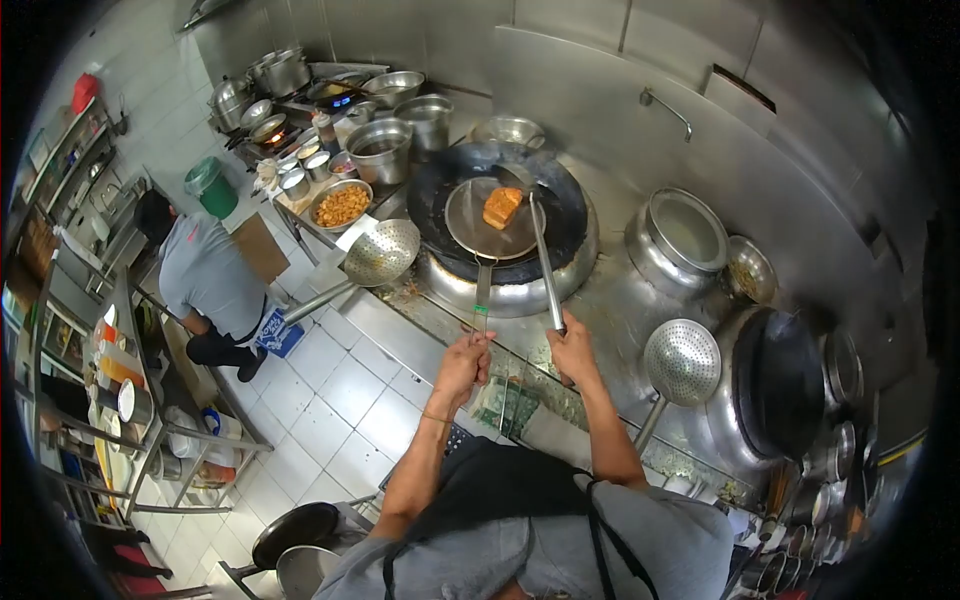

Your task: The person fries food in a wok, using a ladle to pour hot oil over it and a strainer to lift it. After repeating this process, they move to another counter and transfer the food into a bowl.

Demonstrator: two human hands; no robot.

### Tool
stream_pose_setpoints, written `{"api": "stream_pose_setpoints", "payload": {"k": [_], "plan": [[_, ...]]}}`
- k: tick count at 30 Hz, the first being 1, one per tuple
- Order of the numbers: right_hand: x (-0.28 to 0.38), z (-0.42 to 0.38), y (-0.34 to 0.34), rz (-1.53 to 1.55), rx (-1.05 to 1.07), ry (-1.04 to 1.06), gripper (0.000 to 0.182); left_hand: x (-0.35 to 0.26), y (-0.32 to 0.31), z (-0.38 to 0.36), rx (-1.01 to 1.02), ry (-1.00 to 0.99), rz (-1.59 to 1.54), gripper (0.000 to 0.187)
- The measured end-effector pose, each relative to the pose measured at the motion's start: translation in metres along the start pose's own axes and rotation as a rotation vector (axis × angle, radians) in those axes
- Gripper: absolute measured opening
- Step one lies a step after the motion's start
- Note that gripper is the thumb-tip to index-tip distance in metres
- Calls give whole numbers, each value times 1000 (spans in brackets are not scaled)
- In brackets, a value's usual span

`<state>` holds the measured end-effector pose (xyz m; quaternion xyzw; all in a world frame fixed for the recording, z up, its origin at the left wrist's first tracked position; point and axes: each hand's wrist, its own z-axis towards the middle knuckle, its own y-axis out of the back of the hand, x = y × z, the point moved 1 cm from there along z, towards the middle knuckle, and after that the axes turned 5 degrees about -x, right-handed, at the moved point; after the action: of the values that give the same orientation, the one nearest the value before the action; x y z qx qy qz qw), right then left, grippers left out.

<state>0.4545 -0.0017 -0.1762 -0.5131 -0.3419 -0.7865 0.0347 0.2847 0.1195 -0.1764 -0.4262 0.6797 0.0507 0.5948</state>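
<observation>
My left hand (463, 366) is closed around the handle of a round mesh strainer (467, 222), held over a large dark wok (428, 190). On the mesh sits a golden-brown fried block of food (502, 207). My right hand (571, 349) grips a long-handled metal cooking utensil (547, 262), whose far end is beside the right edge of the fried block. The shape of that end is too small to make out. Below the wok is its shiny metal burner ring (490, 297).
A perforated ladle (381, 252) lies left of the wok, another (682, 361) at right. A bowl of fried cubes (341, 206) and several steel pots (379, 150) stand at left. A second wok (785, 385) is at right. A co-worker (215, 265) bends down at left.
</observation>
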Motion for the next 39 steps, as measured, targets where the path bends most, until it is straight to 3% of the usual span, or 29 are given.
{"api": "stream_pose_setpoints", "payload": {"k": [1,2,4,11,17,26,30,32,33,35,39], "plan": [[-12,-1,-5,30,-97,167,40,-1,-2,-1,-6,28,-7,21],[-9,0,-1,27,-87,168,40,1,-1,-2,-13,30,-15,21],[12,4,13,165,-3,-33,37,3,-1,-1,5,18,15,21],[70,-2,45,558,116,-169,35,-8,-9,-3,3,34,-29,22],[55,-10,41,516,185,-300,29,-16,-15,-8,19,37,-52,23],[57,7,48,509,59,-166,9,-38,-23,-19,34,21,-26,22],[51,11,46,470,54,-192,10,-51,-26,-18,66,-45,72,22],[48,4,47,734,287,-322,14,-53,-25,-18,71,-66,106,22],[49,0,48,736,286,-316,14,-53,-25,-19,72,-33,107,23],[50,-9,53,1156,311,-590,20,-52,-25,-17,83,3,110,24],[26,-15,50,1346,358,-676,23,-38,-15,-20,97,45,94,24]]}}
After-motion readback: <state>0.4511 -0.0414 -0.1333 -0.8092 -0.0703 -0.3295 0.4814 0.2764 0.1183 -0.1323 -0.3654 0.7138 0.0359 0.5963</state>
